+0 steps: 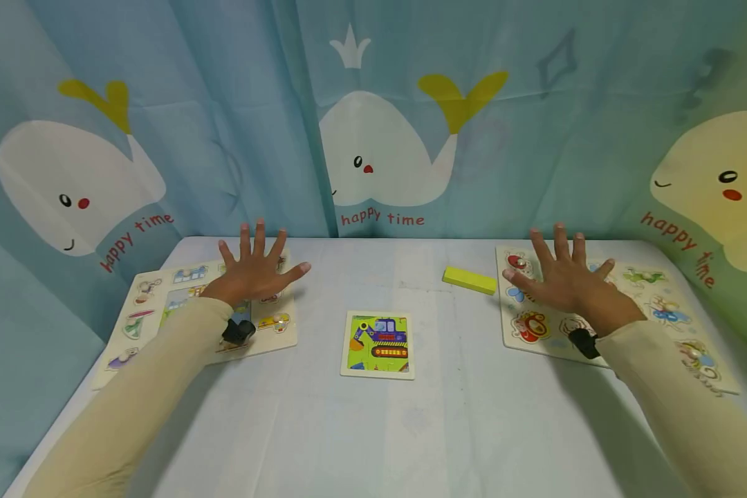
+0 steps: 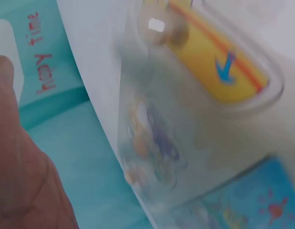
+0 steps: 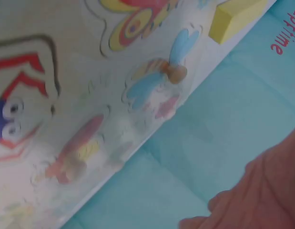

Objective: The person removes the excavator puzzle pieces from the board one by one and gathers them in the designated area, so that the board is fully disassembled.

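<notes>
My left hand (image 1: 253, 275) is spread with straight fingers above the left knobbed puzzle board (image 1: 290, 297), holding nothing. Likewise spread, my right hand (image 1: 563, 280) hovers over the right puzzle board (image 1: 692, 330), which carries insect pieces. Between the boards lies a small square puzzle (image 1: 378, 344) with a purple digger on green. A yellow block (image 1: 469, 280) rests just left of the right board. In the left wrist view, a yellow boat piece (image 2: 223, 67) with a knob appears close up. A blue-winged insect piece (image 3: 159, 71) shows in the right wrist view. Both hands partly cover their boards.
A white cloth-covered table (image 1: 361, 429) carries everything. Blue curtains (image 1: 255, 124) printed with whales stand along its back and sides. Black wrist straps, one on the left (image 1: 239, 332) and one on the right (image 1: 584, 342), sit at the cuffs of beige sleeves.
</notes>
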